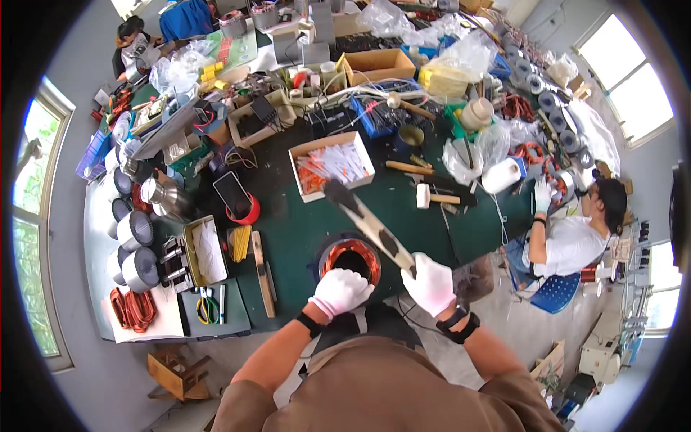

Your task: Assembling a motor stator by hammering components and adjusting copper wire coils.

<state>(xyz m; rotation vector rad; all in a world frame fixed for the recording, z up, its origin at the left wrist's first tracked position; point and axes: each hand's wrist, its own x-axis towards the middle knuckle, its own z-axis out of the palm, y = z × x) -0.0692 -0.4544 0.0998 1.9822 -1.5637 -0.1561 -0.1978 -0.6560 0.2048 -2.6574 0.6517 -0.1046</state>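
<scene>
A stator (pixel 322 252) with a ring of copper windings (pixel 371 253) stands at the table's near edge, its dark bore facing up. My left hand (pixel 340 293), in a white glove, is closed in a fist at the stator's near rim; anything inside its fingers is hidden. Held in my right hand (pixel 430 285), also gloved, is a worn wooden stick (pixel 376 229) with dark patches. Its handle end is in my grip, and the dark far end points up and left, above the table beyond the stator. My right fingers wrap around it.
A white box (pixel 294 167) of white and orange strips lies beyond the stator. To the left are a phone (pixel 232 194), a wooden bar (pixel 263 277) and scissors (pixel 207 306). A white-headed mallet (pixel 423 196) lies right. A person (pixel 576 234) sits at the right edge.
</scene>
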